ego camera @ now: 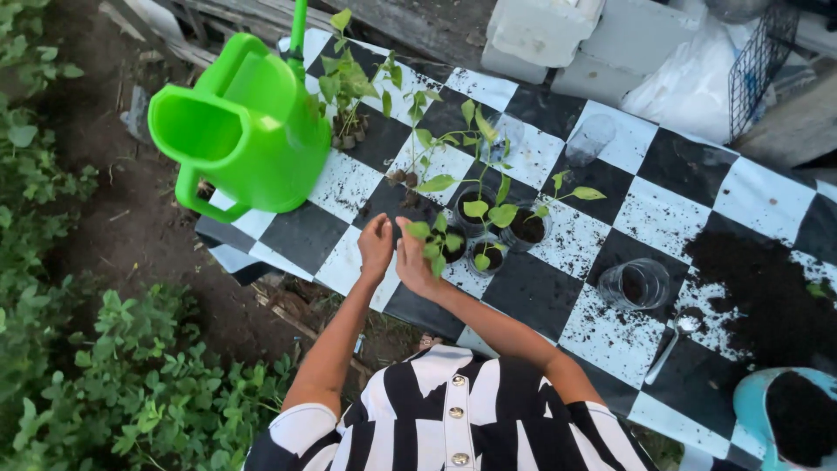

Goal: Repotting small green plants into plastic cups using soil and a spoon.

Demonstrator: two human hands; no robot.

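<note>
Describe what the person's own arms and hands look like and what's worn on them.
Both arms are bare from short sleeves down; the left hand and right hand wear no gloves or visible jewellery. The top is black-and-white striped with a row of round buttons.

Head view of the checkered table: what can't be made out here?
- Green plastic watering can: motion-blurred; spout cut off by the top edge.
- Left hand and right hand: backs face the camera, so anything between the palms is hidden.
- Light blue pot of soil: cut off by the bottom right corner.
</note>
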